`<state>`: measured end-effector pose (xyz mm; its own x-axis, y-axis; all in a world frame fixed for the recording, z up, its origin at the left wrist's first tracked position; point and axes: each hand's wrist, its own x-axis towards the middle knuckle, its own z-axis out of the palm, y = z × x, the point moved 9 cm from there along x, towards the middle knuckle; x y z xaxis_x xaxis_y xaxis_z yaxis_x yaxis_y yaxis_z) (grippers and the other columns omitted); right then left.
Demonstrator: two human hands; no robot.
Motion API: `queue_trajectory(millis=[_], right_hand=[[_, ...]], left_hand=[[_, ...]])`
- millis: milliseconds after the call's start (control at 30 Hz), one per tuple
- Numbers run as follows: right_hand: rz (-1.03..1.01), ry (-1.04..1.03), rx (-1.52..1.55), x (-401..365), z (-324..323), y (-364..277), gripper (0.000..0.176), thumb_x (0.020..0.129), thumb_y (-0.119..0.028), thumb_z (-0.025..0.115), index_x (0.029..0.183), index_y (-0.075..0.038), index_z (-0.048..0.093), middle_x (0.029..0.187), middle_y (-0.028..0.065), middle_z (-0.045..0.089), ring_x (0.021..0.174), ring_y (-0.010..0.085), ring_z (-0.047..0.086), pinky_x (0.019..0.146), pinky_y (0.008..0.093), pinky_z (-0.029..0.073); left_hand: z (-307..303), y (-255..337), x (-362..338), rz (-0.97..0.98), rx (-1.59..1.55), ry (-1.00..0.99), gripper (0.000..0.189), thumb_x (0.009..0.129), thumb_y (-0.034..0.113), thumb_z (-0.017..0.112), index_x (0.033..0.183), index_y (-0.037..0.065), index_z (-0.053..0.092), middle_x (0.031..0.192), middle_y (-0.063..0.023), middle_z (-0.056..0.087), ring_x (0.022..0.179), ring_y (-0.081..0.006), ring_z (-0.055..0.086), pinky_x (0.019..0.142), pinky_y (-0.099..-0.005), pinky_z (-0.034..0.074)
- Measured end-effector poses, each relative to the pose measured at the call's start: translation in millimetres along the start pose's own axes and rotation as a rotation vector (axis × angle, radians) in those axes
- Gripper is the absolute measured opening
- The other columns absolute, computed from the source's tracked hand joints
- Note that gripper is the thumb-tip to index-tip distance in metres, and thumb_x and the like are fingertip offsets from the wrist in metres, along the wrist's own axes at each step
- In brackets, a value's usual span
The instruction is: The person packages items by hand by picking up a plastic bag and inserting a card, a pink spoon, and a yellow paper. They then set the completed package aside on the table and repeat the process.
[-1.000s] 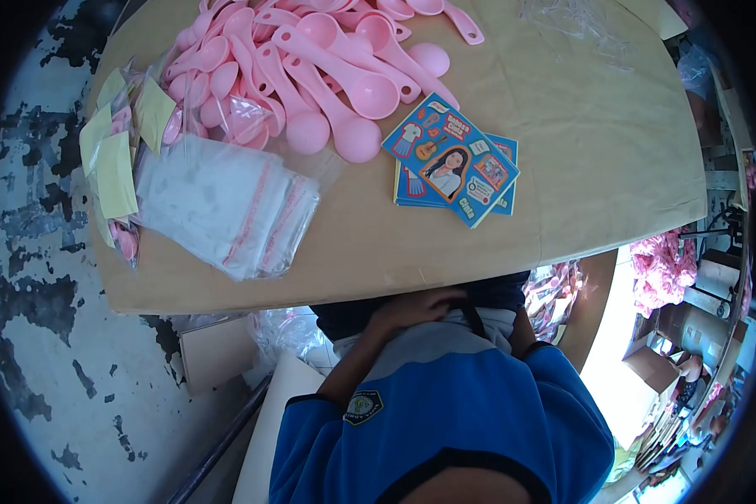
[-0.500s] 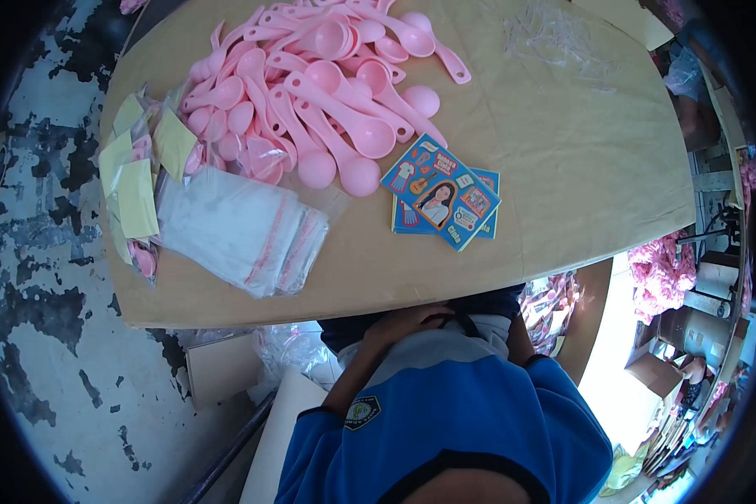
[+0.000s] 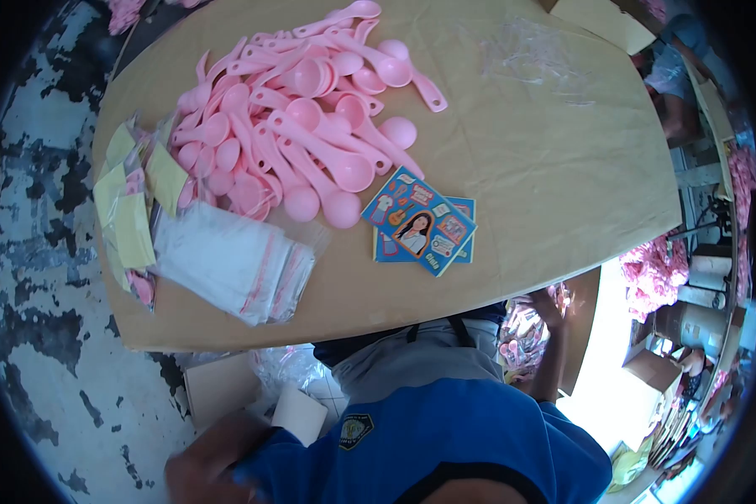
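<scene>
My left hand [image 3: 197, 475] is at the bottom left beside the blue shirt, smeared by motion. My right hand [image 3: 548, 307] is below the table's front edge at the right, over packed pink items [image 3: 522, 340]; its fingers are partly hidden. On the table lies a heap of pink spoons [image 3: 311, 109]. Clear plastic bags [image 3: 218, 256] are stacked in front of it at the left. Blue printed cards [image 3: 420, 223] lie in a small crossed pile right of the bags. Filled bags with yellow cards [image 3: 130, 210] rest along the left edge.
The brown-covered table [image 3: 554, 193] has a curved edge. Thin clear strips [image 3: 538, 55] lie at its back right, near a cardboard box [image 3: 605, 25]. Below the front edge at left stands another cardboard piece [image 3: 223, 386]. Another person's arm [image 3: 676, 113] shows at the far right.
My left hand has moved from my waist to the lower left. My right hand has come into sight by the packed pink items. The table contents sit slightly lower and further left in view.
</scene>
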<state>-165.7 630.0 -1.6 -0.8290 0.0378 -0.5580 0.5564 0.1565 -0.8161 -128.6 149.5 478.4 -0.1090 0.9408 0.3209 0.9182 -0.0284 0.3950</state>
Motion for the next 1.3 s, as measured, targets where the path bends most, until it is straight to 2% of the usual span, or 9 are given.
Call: queue_trajectory(millis=[167, 267, 367, 433, 500, 567, 900, 933, 1300], right_hand=[[-0.168, -0.202, -0.174, -88.7, -22.6, -216.0, 0.034, 0.098, -0.028, 0.047, 0.085, -0.001, 0.063, 0.075, 0.0122, 0.067, 0.078, 0.0233, 0.066, 0.081, 0.0379, 0.048], [-0.437, -0.371, -0.179, -131.4, 6.4, -310.8, 0.025, 0.098, -0.021, 0.052, 0.089, 0.001, 0.061, 0.079, 0.0109, 0.067, 0.074, 0.02, 0.067, 0.071, 0.0315, 0.052], [-0.745, -0.549, -0.393, -153.9, 46.1, -364.8, 0.019, 0.096, -0.016, 0.056, 0.092, 0.0, 0.063, 0.081, 0.0112, 0.067, 0.075, 0.0205, 0.067, 0.068, 0.0299, 0.052], [-0.684, -0.677, -0.348, -152.9, 72.6, -378.0, 0.017, 0.093, -0.012, 0.061, 0.104, 0.0, 0.065, 0.088, 0.0116, 0.068, 0.077, 0.0211, 0.067, 0.069, 0.0317, 0.051], [-0.746, -0.737, -0.558, -146.9, 93.0, -389.4, 0.019, 0.093, -0.017, 0.06, 0.103, -0.002, 0.065, 0.087, 0.0087, 0.07, 0.079, 0.0218, 0.066, 0.072, 0.0354, 0.048], [-0.867, -0.727, -0.617, -138.1, 105.2, -405.4, 0.019, 0.09, -0.007, 0.061, 0.108, -0.001, 0.065, 0.086, 0.0088, 0.068, 0.079, 0.0193, 0.068, 0.068, 0.0297, 0.052], [-0.541, -0.179, -0.289, -34.5, 110.4, -421.7, 0.016, 0.096, -0.011, 0.055, 0.1, 0.001, 0.066, 0.068, 0.0029, 0.063, 0.055, 0.0062, 0.056, 0.052, 0.0229, 0.042], [-0.542, -0.172, -0.282, -36.4, 109.8, -424.3, 0.016, 0.096, -0.011, 0.055, 0.099, 0.001, 0.066, 0.064, 0.0021, 0.06, 0.052, 0.0051, 0.053, 0.049, 0.022, 0.038], [-0.568, -0.128, -0.279, -34.9, 106.1, -418.8, 0.016, 0.096, -0.011, 0.055, 0.098, 0.002, 0.066, 0.06, 0.0007, 0.058, 0.048, 0.0051, 0.05, 0.048, 0.0211, 0.037]], left_hand=[[-33.6, -9.9, 20.1, 0.257, 0.866, 0.098, 0.029, 0.092, 0.021, 0.058, 0.119, 0.008, 0.058, 0.105, -0.0144, 0.058, 0.097, -0.025, 0.06, 0.077, -0.0359, 0.051], [-28.8, -45.0, 34.5, 0.33, 1.296, 0.202, 0.031, 0.092, 0.023, 0.057, 0.12, 0.009, 0.056, 0.107, -0.015, 0.056, 0.099, -0.026, 0.058, 0.079, -0.0371, 0.049], [-17.8, -86.6, 52.1, 0.385, 1.682, 0.323, 0.032, 0.092, 0.024, 0.056, 0.122, 0.01, 0.054, 0.109, -0.0157, 0.054, 0.101, -0.027, 0.056, 0.08, -0.0382, 0.048], [-9.3, -113.8, 65.2, 0.393, 1.929, 0.402, 0.034, 0.092, 0.026, 0.055, 0.123, 0.011, 0.053, 0.111, -0.0161, 0.053, 0.103, -0.0276, 0.055, 0.081, -0.039, 0.047], [-6.0, -135.7, 73.0, 0.392, 2.079, 0.483, 0.035, 0.093, 0.027, 0.054, 0.124, 0.011, 0.052, 0.112, -0.0165, 0.052, 0.104, -0.0283, 0.053, 0.083, -0.0398, 0.046], [-1.8, -154.7, 78.3, 0.38, 2.198, 0.541, 0.036, 0.093, 0.028, 0.054, 0.124, 0.012, 0.051, 0.114, -0.017, 0.05, 0.105, -0.029, 0.052, 0.084, -0.0405, 0.045], [3.0, -207.8, 72.3, 0.265, 2.527, 0.693, 0.041, 0.093, 0.034, 0.05, 0.129, 0.015, 0.045, 0.121, -0.0191, 0.043, 0.112, -0.0323, 0.045, 0.089, -0.0444, 0.041], [2.7, -211.6, 71.7, 0.25, 2.559, 0.698, 0.042, 0.093, 0.035, 0.05, 0.13, 0.015, 0.044, 0.122, -0.0193, 0.043, 0.113, -0.0326, 0.044, 0.09, -0.0447, 0.04], [5.6, -224.4, 70.4, 0.208, 2.692, 0.731, 0.048, 0.094, 0.041, 0.046, 0.135, 0.019, 0.037, 0.13, -0.0216, 0.035, 0.12, -0.0363, 0.037, 0.096, -0.049, 0.035]])
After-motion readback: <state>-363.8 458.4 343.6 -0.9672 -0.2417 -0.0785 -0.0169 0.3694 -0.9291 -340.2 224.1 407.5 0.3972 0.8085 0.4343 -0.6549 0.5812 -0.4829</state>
